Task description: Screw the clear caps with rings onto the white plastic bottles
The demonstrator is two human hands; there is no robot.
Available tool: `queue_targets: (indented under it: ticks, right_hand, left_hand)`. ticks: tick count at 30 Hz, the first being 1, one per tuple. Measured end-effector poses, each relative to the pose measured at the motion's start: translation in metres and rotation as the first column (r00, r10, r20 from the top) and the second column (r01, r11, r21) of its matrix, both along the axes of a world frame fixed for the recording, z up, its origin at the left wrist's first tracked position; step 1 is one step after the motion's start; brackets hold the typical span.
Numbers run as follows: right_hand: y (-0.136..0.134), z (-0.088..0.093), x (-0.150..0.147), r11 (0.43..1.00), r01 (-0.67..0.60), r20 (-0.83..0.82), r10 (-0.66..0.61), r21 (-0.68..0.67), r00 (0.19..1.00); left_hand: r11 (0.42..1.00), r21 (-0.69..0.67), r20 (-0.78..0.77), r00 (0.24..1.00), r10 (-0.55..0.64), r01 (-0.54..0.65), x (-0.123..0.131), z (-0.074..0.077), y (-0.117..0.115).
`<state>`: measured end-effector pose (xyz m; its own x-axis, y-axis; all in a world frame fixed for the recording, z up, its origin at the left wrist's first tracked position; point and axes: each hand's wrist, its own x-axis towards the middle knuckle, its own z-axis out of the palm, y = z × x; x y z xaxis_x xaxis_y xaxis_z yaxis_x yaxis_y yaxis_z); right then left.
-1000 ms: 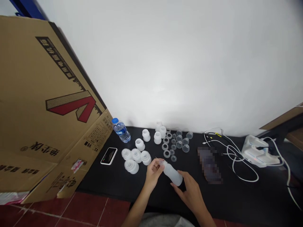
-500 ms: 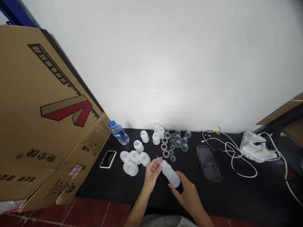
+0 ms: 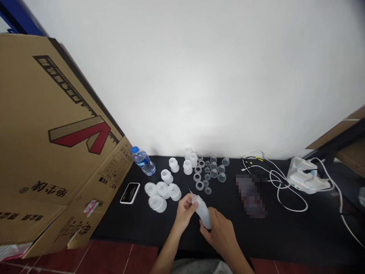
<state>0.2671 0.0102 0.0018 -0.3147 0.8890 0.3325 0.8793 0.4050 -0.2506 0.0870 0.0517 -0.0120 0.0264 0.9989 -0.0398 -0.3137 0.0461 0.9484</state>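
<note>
Tilted over the front of the table is a frosted white bottle [image 3: 203, 214] with a clear top that ends in a thin point. The fingers of my left hand [image 3: 184, 210] are closed round that clear top. Lower down, my right hand [image 3: 218, 228] is wrapped round the bottle's body and hides part of its base. Beyond my hands lie flat pale rings [image 3: 199, 185], small clear discs [image 3: 208, 190] and clear domed pieces [image 3: 221, 177], several of each. Wide white bottle-like pieces [image 3: 157, 203] cluster to the left, and narrower white collared pieces [image 3: 187, 167] stand behind them.
A water bottle [image 3: 144, 161] with a blue cap and a white-framed device [image 3: 130, 193] are at the left, beside a large cardboard box [image 3: 68, 160]. On the right are a blurred-out dark object [image 3: 251, 196], white cables [image 3: 285, 186] and a white charging dock [image 3: 309, 177].
My right hand has shifted slightly left and further up round the bottle, which now stands a little steeper. My left hand stays at the clear top, and its grip has moved slightly.
</note>
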Motion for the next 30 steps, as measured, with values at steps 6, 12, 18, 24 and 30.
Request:
queue_targets:
  ticks: [6,12,18,24,30]
  right_hand:
    - [0.000,-0.001,-0.009,1.000,0.031,0.045,-0.031,0.001,0.999]
    - [0.002,-0.002,-0.003,0.998,-0.020,-0.034,0.018,-0.058,0.999]
    - [0.003,0.010,0.002,0.940,-0.141,-0.248,0.063,-0.310,0.967]
    - [0.008,0.024,0.005,0.797,-0.340,-0.532,0.027,-0.499,0.846]
    - [0.002,0.017,-0.003,0.799,-0.347,-0.636,-0.056,-0.491,0.770]
  left_hand:
    - [1.000,0.002,0.011,1.000,-0.012,0.012,0.000,-0.001,-0.001]
    - [0.997,0.004,-0.012,0.997,-0.071,0.071,-0.002,0.002,-0.002]
    - [0.992,0.029,-0.062,0.991,-0.123,0.124,-0.006,0.004,-0.003]
    - [0.994,0.045,-0.044,0.994,-0.095,0.097,-0.005,0.009,-0.003]
    - [0.996,0.060,0.030,0.997,-0.069,0.067,-0.003,0.001,-0.003]
